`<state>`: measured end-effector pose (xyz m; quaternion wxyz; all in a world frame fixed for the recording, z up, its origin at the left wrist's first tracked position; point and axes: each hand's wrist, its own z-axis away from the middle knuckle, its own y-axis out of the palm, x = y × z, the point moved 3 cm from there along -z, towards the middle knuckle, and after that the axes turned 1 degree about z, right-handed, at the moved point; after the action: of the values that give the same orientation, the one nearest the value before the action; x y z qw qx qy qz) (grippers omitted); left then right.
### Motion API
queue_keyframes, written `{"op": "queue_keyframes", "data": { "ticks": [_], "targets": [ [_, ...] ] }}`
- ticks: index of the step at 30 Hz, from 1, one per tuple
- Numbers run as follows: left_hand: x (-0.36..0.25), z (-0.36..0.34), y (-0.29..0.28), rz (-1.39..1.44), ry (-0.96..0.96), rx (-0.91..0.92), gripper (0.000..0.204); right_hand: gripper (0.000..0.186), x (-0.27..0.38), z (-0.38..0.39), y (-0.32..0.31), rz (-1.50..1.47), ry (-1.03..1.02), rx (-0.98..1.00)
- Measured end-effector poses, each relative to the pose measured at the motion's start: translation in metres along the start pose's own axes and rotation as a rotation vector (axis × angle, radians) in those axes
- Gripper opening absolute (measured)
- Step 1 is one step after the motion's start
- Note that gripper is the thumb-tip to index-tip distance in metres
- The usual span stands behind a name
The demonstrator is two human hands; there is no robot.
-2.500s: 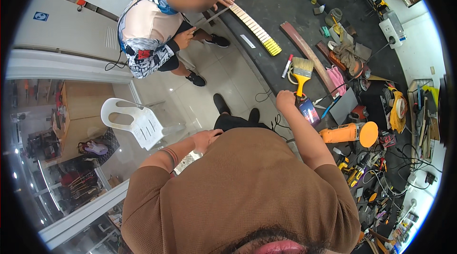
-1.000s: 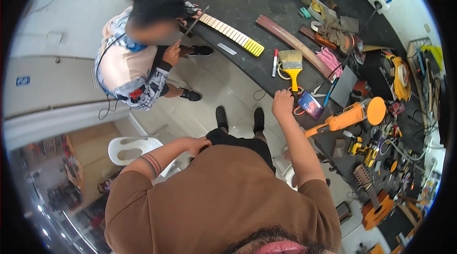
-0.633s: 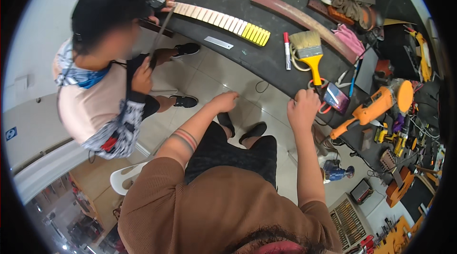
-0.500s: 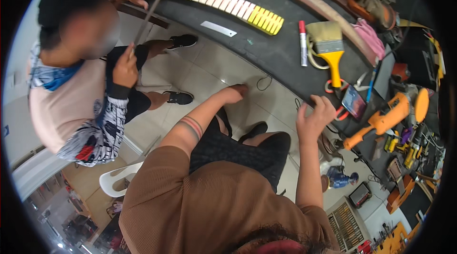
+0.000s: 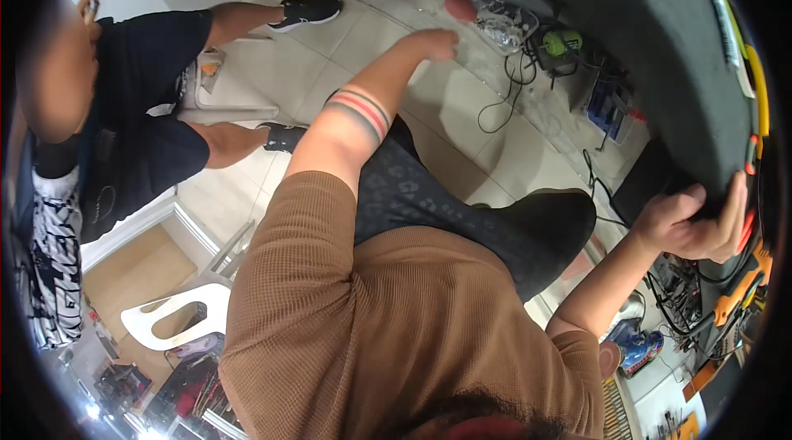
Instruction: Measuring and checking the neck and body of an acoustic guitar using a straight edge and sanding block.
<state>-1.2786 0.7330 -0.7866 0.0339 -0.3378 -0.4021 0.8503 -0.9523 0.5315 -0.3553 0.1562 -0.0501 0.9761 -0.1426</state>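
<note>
While the body is bent low, the right hand [image 5: 697, 221] is curled over the dark table edge [image 5: 660, 68] on the right, seemingly for balance. The left hand [image 5: 431, 42] is stretched far toward the clear plastic bag [image 5: 495, 15] on the floor, fingers loosely together, nothing held.

Single head-worn fisheye, looking steeply down, close over torso, probably leaning forward

Left hand [image 5: 433, 42]: forearm carried red, cream and dark bands. Right hand [image 5: 693, 221] lay on dark grey table edge [image 5: 660, 68]. Shirt [image 5: 388, 333] brown, fine waffle weave. Trousers [image 5: 421, 192] black, faint spotted print. Floor tiles [image 5: 371, 35] pale beige. Co-worker's shorts [image 5: 140, 110] black; shoe [image 5: 307, 11] black, white sole. Plastic chair [image 5: 177, 312] white.
</note>
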Motion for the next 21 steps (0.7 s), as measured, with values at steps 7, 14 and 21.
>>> {"op": "queue_keyframes", "data": {
  "ticks": [7, 14, 21],
  "targets": [
    [0.0, -0.053, -0.035, -0.06, 0.125, -0.129, 0.054, 0.043, -0.001, -0.008, -0.003, -0.016, 0.01, 0.012],
    [0.033, -0.145, -0.058, -0.25, -0.046, -0.744, 0.065, 0.046, 0.007, -0.001, 0.004, -0.088, 0.086, 0.034],
    [0.016, -0.202, -0.054, -0.008, 0.059, -0.753, 0.066, 0.05, 0.001, 0.004, 0.006, -0.019, 0.053, 0.085]
  ]
}}
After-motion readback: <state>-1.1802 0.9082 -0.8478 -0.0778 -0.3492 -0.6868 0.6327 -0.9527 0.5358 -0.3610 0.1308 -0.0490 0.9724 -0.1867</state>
